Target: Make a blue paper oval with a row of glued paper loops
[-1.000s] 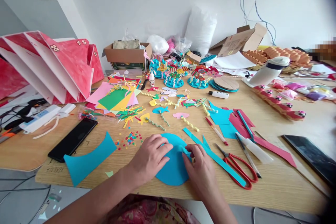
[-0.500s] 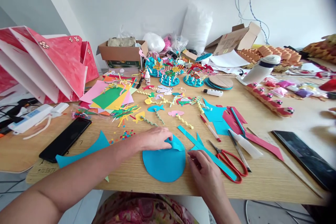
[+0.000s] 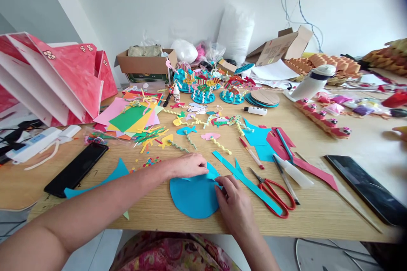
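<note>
A round blue disc (image 3: 193,201) lies flat on the table before me. On its far part sits a smaller blue paper piece (image 3: 211,172) with a wavy near edge. My left hand (image 3: 190,165) reaches across from the left, fingers curled and holding this piece at its far left side. At the disc's right edge, my right hand (image 3: 234,199) has thumb and fingers together on the piece's right end. Just right of that hand are a blue paper strip (image 3: 251,184) and red-handled scissors (image 3: 276,197). Blue paper offcuts (image 3: 110,180) lie under my left forearm.
Paper fish on curly stems (image 3: 187,130) and finished blue-based models (image 3: 203,89) stand beyond the disc. Coloured paper sheets (image 3: 130,117) and a phone (image 3: 78,169) lie left. On the right are a glue bottle (image 3: 297,173), pens, and a tablet (image 3: 365,188).
My right hand has moved left and away from me, from beside the disc onto its right edge and the wavy piece. My left hand stays on the piece. The view has shifted slightly.
</note>
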Demonstrator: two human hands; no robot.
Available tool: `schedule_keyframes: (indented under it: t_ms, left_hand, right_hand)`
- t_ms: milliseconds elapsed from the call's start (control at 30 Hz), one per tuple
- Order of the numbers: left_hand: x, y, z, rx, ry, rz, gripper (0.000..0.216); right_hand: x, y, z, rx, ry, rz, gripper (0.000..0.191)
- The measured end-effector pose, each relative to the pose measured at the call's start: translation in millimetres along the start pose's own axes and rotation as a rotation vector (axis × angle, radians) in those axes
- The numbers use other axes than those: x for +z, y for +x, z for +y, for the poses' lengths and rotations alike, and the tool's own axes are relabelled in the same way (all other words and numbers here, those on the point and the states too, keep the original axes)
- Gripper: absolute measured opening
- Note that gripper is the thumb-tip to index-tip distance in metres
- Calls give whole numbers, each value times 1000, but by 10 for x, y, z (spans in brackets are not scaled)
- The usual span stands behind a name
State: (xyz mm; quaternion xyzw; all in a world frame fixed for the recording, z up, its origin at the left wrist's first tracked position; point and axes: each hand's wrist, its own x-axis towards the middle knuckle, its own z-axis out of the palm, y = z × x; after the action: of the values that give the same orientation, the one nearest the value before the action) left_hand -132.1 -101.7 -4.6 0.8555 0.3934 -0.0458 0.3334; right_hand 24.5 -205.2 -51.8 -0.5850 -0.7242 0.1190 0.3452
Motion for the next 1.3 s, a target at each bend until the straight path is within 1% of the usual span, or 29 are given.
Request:
schedule_keyframes:
  t_ms: [100,200,267,333,400,433,500,567,633,700,867,967,1167,1233,1300]
  left_hand:
    - [1,-8,4,3,-5,4,19]
    - [-3,-22,8,11,-4,2,18]
    - [-1,-27,11,16,0,3,18]
    - [6,-28,13,20,6,10,18]
    - [14,-27,13,25,10,17,18]
    - [16,-27,13,30,11,19,18]
    - [17,-29,11,41,11,20,18]
    - [16,-33,7,54,11,19,19]
    - [18,-39,0,62,11,20,18]
    - [27,-46,-13,65,10,25,17]
    - [59,-52,-51,69,5,37,16]
    - [75,-48,-64,73,5,40,15]
    - [51,-79,-72,91,30,58,13]
    - [-4,-98,-16,78,52,101,13]
    - [-57,-95,121,76,103,183,16]
  right_hand:
    - [-257,0,119,71,-38,69,19]
    - [-608,-42,411,266,-172,160,24]
    - [-820,-87,634,453,-275,125,26]
    - [-980,-124,809,576,-390,64,28]
    - [-1084,-132,908,621,-451,41,29]
    - [-1119,-121,934,618,-473,60,29]
    - [-1162,-74,972,592,-523,125,30]
    - [-1179,-4,1029,579,-597,149,36]
    - [-1180,69,1125,586,-647,107,44]
    - [-1169,127,1245,595,-654,62,48]
    - [-1123,166,1479,633,-626,-4,47]
    - [-1104,146,1513,650,-603,2,47]
    - [-1107,118,1467,704,-545,90,49]
    - [-1112,111,1469,703,-515,119,48]
    - [-1114,103,1482,685,-479,157,47]
